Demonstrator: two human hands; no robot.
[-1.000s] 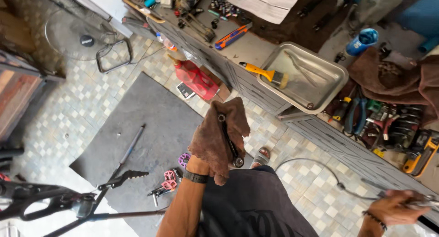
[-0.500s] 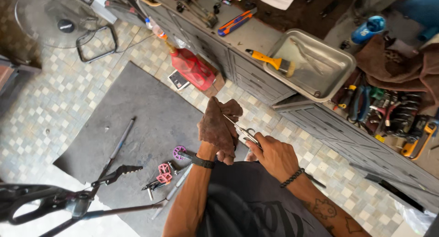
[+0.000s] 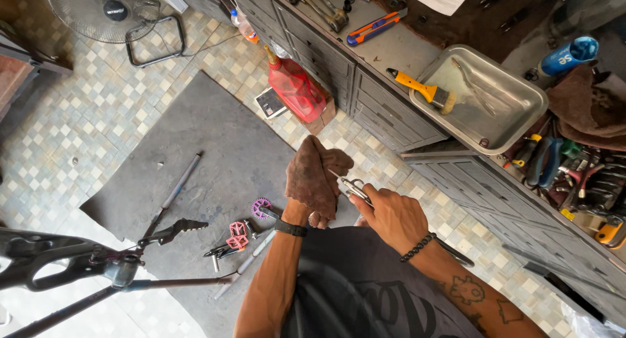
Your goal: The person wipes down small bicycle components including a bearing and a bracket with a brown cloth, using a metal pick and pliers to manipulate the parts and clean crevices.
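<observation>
The left hand (image 3: 312, 204) is wrapped in a brown rag (image 3: 315, 176), fingers curled closed around the cloth at chest height. Just beside it, the right hand (image 3: 390, 214) pinches a small silvery metal part (image 3: 353, 186) between thumb and fingertips, its pointed end touching the rag. Below lies a dark floor mat (image 3: 215, 142) with 2 pink pedals (image 3: 238, 234), a purple sprocket (image 3: 261, 206) and a grey tube (image 3: 180, 183). A red bottle (image 3: 295, 87) stands by the workbench drawers (image 3: 385, 110); a metal tray (image 3: 515, 110) holds a yellow-handled brush (image 3: 424, 90).
</observation>
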